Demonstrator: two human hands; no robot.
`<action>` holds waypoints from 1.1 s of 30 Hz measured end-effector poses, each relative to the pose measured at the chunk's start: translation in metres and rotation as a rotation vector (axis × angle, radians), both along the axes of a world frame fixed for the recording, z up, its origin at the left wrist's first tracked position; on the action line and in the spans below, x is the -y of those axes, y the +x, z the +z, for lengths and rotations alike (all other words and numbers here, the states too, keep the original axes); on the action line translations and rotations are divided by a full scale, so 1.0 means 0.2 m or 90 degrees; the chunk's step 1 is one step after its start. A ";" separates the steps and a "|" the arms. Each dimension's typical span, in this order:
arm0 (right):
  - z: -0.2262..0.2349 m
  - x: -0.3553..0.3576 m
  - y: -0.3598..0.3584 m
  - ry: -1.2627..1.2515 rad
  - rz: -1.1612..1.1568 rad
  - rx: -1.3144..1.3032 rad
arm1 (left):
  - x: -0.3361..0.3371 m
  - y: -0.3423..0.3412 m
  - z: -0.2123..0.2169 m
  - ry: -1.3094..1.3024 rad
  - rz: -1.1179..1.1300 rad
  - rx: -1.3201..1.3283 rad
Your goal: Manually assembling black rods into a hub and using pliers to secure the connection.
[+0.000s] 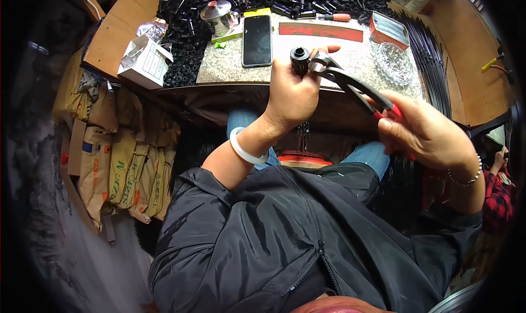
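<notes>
My left hand (293, 98), a white bangle on its wrist, is raised at the table's near edge. Its fingers are wrapped round a black tubular part (299, 62) that stands roughly upright, its round open end facing up. From the right, my right hand (433, 131) grips the red handles of a pair of end-cutting pincers (350, 84). The metal jaws of the pincers lie right beside the black part, against my left fingers. Whether the jaws bite on anything cannot be made out.
On the light tabletop (219, 72) lie a phone (257, 41), a lidded metal cup (218, 17), a red strip (320, 31) and a glass ashtray (393, 65). Black parts (186, 9) are heaped behind. Long black rods (430, 61) lie right, sacks (123, 165) stand left. Another person (498, 192) sits far right.
</notes>
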State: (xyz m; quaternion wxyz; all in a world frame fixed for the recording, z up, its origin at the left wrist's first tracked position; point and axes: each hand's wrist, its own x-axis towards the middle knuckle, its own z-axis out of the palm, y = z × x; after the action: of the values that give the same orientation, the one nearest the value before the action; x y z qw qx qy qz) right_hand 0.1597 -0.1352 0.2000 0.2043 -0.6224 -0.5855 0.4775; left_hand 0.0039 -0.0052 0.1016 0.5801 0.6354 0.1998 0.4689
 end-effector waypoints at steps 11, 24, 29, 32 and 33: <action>-0.19 0.02 -0.03 0.065 -0.051 -0.130 | -0.02 0.00 0.06 0.077 0.017 -0.023; -0.06 0.03 -0.03 0.258 -0.018 0.246 | -0.05 -0.01 0.07 0.262 0.100 -0.080; -0.45 -0.11 0.10 0.320 -0.106 0.210 | -0.10 -0.08 0.14 0.055 0.011 -0.032; -0.87 -0.20 0.24 0.452 -0.177 0.414 | 0.01 -0.05 0.14 -0.005 -0.052 -0.044; -0.93 -0.23 0.24 0.423 -0.194 0.511 | 0.02 -0.04 0.09 0.024 -0.043 -0.039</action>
State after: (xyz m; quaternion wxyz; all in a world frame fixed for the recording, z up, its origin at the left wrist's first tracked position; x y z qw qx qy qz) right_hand 0.2079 -0.0887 0.0144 0.2173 -0.7354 -0.6404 -0.0434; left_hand -0.0042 -0.0090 0.1194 0.5772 0.6664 0.1873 0.4332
